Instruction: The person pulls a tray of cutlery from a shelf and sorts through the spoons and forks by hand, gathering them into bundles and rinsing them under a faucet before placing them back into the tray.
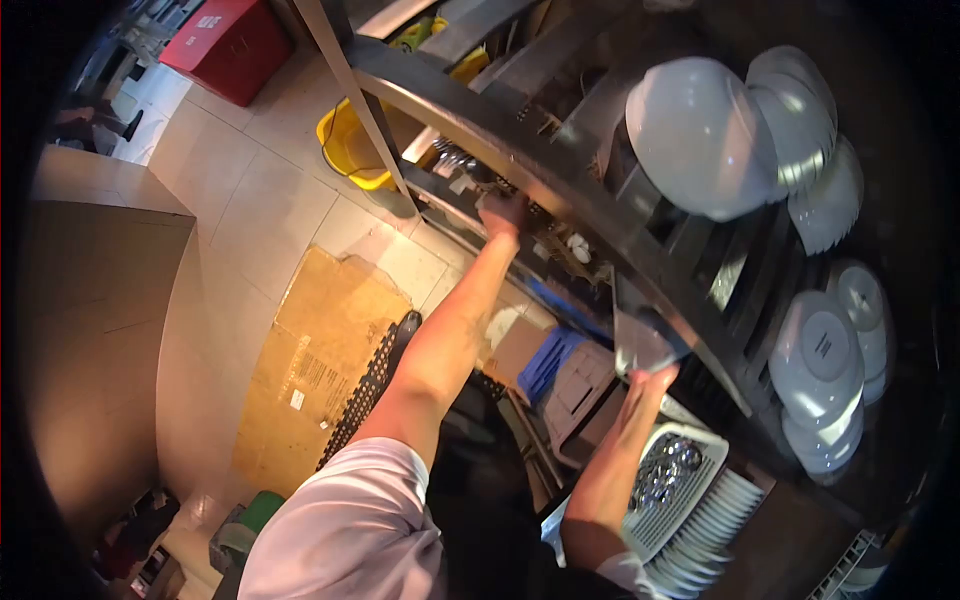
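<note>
My left hand (pixel 503 214) reaches in under the dark metal rack, at a lower shelf with cutlery (pixel 455 155) beside it. Its fingers are mostly hidden at the shelf edge, so their grip cannot be made out. My right hand (pixel 655 378) is closed on the near end of a clear, glassy container (pixel 643 342), which is tilted and slightly blurred against the rack's edge. Below that hand, a white basket (pixel 712 470) holds shiny metal cutlery (pixel 665 468).
White bowls (pixel 700 135) and plates (pixel 815 355) are stacked on the slatted rack (pixel 520 150). A row of white plates (pixel 715 535) stands beside the basket. A yellow bucket (pixel 350 145), a red bin (pixel 228 50) and flattened cardboard (pixel 310 370) are on the tiled floor.
</note>
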A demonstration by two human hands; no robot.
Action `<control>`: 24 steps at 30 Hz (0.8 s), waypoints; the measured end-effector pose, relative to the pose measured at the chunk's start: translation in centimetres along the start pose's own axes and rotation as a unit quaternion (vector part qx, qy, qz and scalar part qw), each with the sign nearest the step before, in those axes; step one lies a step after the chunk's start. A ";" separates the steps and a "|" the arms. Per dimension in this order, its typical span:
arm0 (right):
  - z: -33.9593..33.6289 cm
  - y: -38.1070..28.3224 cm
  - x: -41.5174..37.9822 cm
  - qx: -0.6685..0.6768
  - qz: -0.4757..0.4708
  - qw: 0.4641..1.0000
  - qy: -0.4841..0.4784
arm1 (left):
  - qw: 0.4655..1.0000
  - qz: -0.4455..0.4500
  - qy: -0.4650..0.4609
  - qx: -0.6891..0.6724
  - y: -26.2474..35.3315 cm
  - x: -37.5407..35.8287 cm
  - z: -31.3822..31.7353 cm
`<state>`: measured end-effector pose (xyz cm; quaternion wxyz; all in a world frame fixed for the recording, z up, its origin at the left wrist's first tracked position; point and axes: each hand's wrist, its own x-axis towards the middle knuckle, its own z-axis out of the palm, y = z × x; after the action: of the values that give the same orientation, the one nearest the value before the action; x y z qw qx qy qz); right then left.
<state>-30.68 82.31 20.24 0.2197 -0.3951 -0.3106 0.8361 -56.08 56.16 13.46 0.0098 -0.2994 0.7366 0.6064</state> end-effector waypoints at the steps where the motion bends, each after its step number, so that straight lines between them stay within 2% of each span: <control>1: -0.1 -0.7 1.6 0.010 -0.035 0.999 -0.008 | 0.994 0.087 0.022 -0.063 -2.7 -0.5 -0.4; 3: 0.0 -2.4 4.9 0.028 -0.095 0.995 -0.019 | 0.979 -0.146 -0.058 -0.132 -0.9 -3.4 -4.4; 7: 1.2 -5.8 7.3 0.010 -0.131 0.991 -0.014 | 0.975 -0.161 -0.059 -0.142 -2.3 -5.8 -8.0; 9: 1.0 -7.0 8.2 -0.007 -0.142 0.990 -0.003 | 0.938 -0.298 -0.067 -0.164 -3.3 -6.0 -8.9; 10: 0.9 -7.4 8.7 -0.016 -0.144 0.989 0.001 | 0.955 -0.243 -0.103 -0.133 -3.4 -6.1 -9.2; 11: 0.9 -7.7 9.3 -0.023 -0.148 0.989 0.006 | 0.956 -0.242 -0.098 -0.135 -3.4 -5.8 -9.5; 14: 0.2 -7.8 11.4 -0.054 -0.154 0.986 0.025 | 0.943 -0.234 -0.204 -0.124 -3.0 -6.1 -11.4; 18: -0.5 -6.7 15.8 -0.117 -0.161 0.978 0.058 | 0.938 -0.247 -0.200 -0.139 -2.0 -7.8 -14.8; 24: -0.2 -2.5 24.0 -0.262 -0.167 0.946 0.089 | 0.951 -0.229 -0.162 -0.131 -4.2 -8.5 -14.8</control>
<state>-44.39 98.92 9.29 0.2720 -0.4536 -0.5595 0.6382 -42.03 46.16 16.86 0.2284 -0.3565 0.5505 0.7195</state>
